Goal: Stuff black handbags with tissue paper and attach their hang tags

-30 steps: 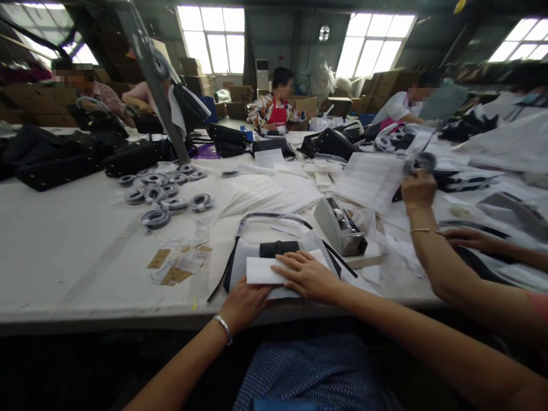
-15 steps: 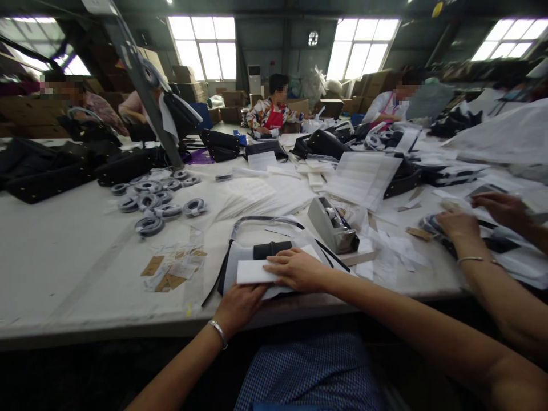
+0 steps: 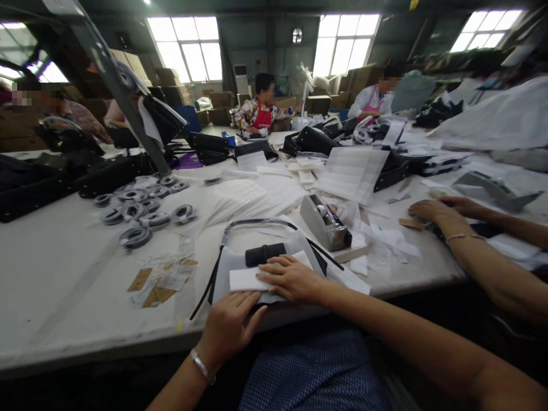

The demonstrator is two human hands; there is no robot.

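A black handbag (image 3: 321,261) lies flat before me at the table's front edge, its strap looped away from me. A pale sheet (image 3: 221,264) covers most of its face. On that sheet rest a black rolled piece (image 3: 252,256) and, nearer me, a white foam strip (image 3: 242,279). My right hand (image 3: 293,278) lies flat over the strip, fingers spread and hiding its middle. At the strip's near edge is my left hand (image 3: 229,325), fingers stretched out and thumb held apart, a bracelet on its wrist.
Right of the bag stands a tape dispenser (image 3: 327,224). Coiled straps (image 3: 136,237) and brown tags (image 3: 158,294) lie left. White foam sheets (image 3: 244,197) and black bags spread behind. A co-worker's hands (image 3: 445,211) work at the right; other people sit across the table.
My left hand has drawn back slightly toward me and its thumb has come away from the strip. My right hand stays on the strip. The co-worker's hands have come closer together.
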